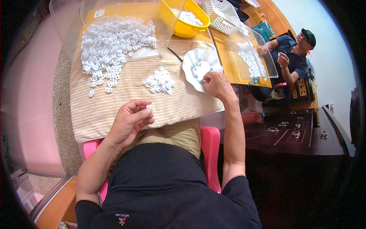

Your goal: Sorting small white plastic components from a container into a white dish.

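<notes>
My left hand is raised over the near edge of a striped towel, pinching a small white plastic piece between thumb and fingertips. Over the right rim of a white scalloped dish reaches my right hand, its fingertips closed together inside. Small grey-blue parts lie scattered in that dish; whatever those fingertips pinch is too small to make out. Between my hands, farther off, sits a small heap of white plastic pieces. A much bigger pile of white two-hole oval pieces spills from a tipped clear bin.
A yellow basin with white pieces and a perforated white basket stand at the back. A thin black stick lies by the dish. At right, a person works over another clear bin. Pink chair arms flank me.
</notes>
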`<action>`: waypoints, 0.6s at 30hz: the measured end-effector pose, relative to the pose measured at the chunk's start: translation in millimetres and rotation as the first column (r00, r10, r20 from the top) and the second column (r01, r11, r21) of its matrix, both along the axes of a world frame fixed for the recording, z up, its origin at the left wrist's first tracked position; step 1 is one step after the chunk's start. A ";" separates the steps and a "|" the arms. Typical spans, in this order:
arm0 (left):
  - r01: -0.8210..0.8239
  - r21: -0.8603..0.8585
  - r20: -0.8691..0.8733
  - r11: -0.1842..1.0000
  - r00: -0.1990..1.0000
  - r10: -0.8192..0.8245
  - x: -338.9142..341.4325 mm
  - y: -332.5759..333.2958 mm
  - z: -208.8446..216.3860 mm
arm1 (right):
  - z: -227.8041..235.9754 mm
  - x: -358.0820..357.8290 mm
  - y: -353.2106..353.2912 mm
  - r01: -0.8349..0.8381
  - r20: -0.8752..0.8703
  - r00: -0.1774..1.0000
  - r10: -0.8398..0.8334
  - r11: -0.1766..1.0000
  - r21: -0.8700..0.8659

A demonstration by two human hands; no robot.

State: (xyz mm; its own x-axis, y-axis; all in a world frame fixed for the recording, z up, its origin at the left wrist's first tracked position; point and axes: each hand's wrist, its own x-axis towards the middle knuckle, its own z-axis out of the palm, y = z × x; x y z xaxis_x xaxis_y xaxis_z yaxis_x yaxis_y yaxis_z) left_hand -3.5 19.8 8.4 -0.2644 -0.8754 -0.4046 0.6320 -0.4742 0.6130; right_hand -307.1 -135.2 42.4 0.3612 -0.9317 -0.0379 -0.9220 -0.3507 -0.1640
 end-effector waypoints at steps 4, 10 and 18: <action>0.004 0.004 0.002 1.000 1.000 -0.004 -0.6 -0.2 0.4 | -3.4 -3.7 0.1 0.015 0.016 1.000 -0.015 1.000 0.013; 0.003 0.003 -0.007 1.000 1.000 -0.003 -1.2 -0.5 -1.1 | -5.5 -7.4 5.3 0.027 0.115 0.993 -0.022 0.998 -0.049; 0.004 -0.016 -0.011 1.000 1.000 -0.004 -2.3 0.3 -0.5 | -9.8 -17.3 8.7 -0.001 0.309 0.950 0.042 0.991 -0.132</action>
